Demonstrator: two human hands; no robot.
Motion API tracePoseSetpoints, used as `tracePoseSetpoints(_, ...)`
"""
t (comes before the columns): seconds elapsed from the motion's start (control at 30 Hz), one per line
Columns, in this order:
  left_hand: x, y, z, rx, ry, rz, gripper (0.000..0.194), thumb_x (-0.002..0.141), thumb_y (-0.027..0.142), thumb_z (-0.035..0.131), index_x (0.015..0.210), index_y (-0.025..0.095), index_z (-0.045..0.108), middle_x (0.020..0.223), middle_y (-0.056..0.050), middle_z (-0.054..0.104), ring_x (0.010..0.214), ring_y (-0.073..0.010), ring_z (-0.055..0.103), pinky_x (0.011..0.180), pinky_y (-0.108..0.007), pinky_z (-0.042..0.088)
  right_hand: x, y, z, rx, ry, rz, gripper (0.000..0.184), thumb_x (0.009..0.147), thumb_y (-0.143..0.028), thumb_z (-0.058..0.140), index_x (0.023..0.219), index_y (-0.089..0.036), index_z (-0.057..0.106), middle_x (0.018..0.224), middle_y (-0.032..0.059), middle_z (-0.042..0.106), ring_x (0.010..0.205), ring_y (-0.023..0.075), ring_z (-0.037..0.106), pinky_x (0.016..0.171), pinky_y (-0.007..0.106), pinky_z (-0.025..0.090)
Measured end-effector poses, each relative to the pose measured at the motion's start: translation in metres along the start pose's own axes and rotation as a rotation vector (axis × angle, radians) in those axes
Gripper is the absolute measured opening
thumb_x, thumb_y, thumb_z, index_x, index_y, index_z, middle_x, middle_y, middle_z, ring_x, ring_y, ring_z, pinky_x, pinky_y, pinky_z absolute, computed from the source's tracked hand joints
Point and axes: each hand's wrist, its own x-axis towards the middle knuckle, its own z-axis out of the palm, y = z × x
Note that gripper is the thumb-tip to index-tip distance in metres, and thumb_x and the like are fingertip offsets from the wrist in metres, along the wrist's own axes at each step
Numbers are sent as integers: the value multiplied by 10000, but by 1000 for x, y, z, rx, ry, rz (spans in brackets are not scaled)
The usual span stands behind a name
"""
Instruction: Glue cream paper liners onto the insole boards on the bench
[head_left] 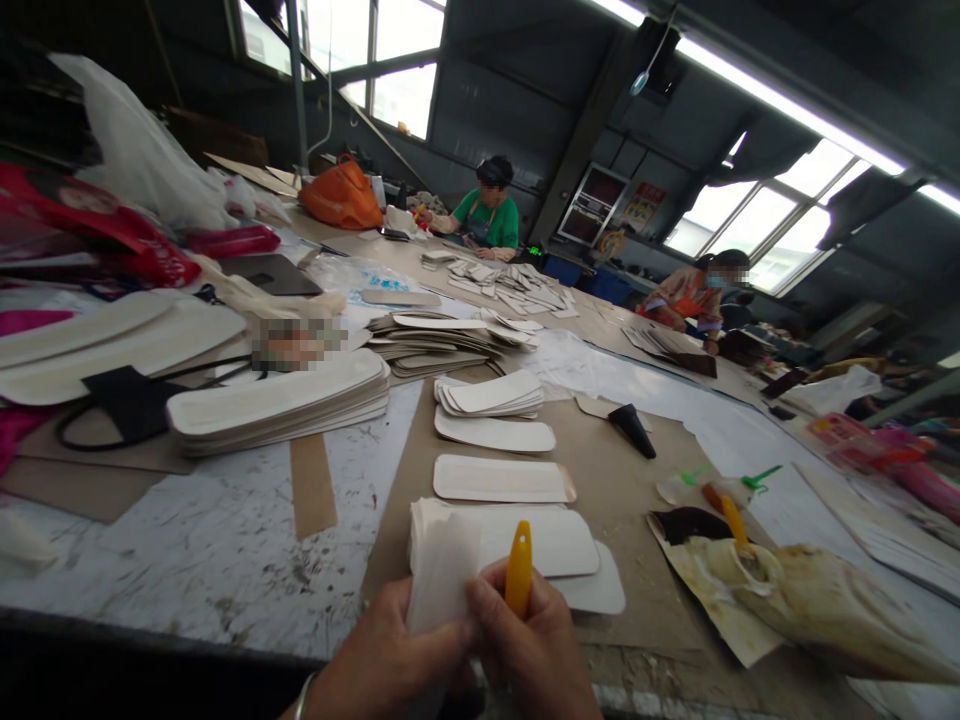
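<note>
Near the table's front edge, my left hand [390, 650] is closed around pale white pieces [442, 575] held upright; how many is unclear. Close beside it, my right hand [529, 640] grips a tool by its yellow handle [519, 565], whose lower end is hidden. The right fingertips touch the edge of the held pieces. Just behind my hands, white round-cornered panels [544, 540] lie overlapping on brown paper [630, 580]. Farther back come a single panel [499, 479], a curved one [495, 432] and a small fanned stack [495, 393].
To the right lies a stained plastic container [840, 600] with another yellow handle [735, 522] in its opening. A black cone-shaped piece [632, 430] and green-tipped bottles [686, 485] lie behind. Panel stacks [285, 400] and bags [142, 150] fill the left. Two people [491, 215] work farther off.
</note>
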Motion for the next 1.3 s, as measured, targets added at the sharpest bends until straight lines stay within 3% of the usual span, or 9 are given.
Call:
tracePoseSetpoints(0.17,1,-2,-7,-181,-34,-6,367,597,390,746,777,79,669,613,-76,654,538,-159,569,535,-249,440,2,2,-1,-20,62,-35,425,614,-531,707,656,-170,486,422,-95,382,351,44,329,343,158,244)
tracePoseSetpoints(0.37,6,-4,-3,-295,67,12,415,571,345,788,875,87,677,694,-105,698,582,-201,623,568,-280,477,5,14,0,19,18,28,476,567,-570,723,644,-182,456,391,-103,381,301,36,297,316,156,231)
tracePoseSetpoints(0.57,2,0,7,-370,109,9,417,589,349,776,913,100,690,808,-116,713,666,-227,650,650,-313,507,9,26,2,7,169,-44,483,553,-594,720,610,-167,502,393,-98,346,334,43,293,332,163,236)
tracePoseSetpoints(0.73,6,2,7,-351,140,26,458,591,339,771,971,105,673,833,-109,716,733,-234,650,716,-316,504,7,23,1,16,239,-1,482,573,-614,700,664,-168,541,414,-95,345,354,53,298,350,175,257)
tracePoseSetpoints(1.0,4,6,3,-300,168,6,462,583,403,758,924,100,687,850,-122,717,828,-274,647,780,-345,496,9,25,-6,-189,359,-112,517,599,-655,658,688,-148,619,466,-40,448,429,91,370,401,216,324)
tracePoseSetpoints(1.17,6,4,-1,-267,159,7,522,539,429,779,918,82,683,846,-135,715,831,-287,648,801,-369,495,9,21,0,-50,289,-22,535,583,-657,669,726,-150,573,426,-61,439,351,69,353,347,192,293)
tracePoseSetpoints(1.3,8,1,-2,-284,188,26,541,557,389,780,989,91,648,855,-117,717,771,-261,660,735,-345,513,7,18,4,6,242,31,539,547,-668,685,616,-174,481,379,-76,408,313,55,330,329,179,261)
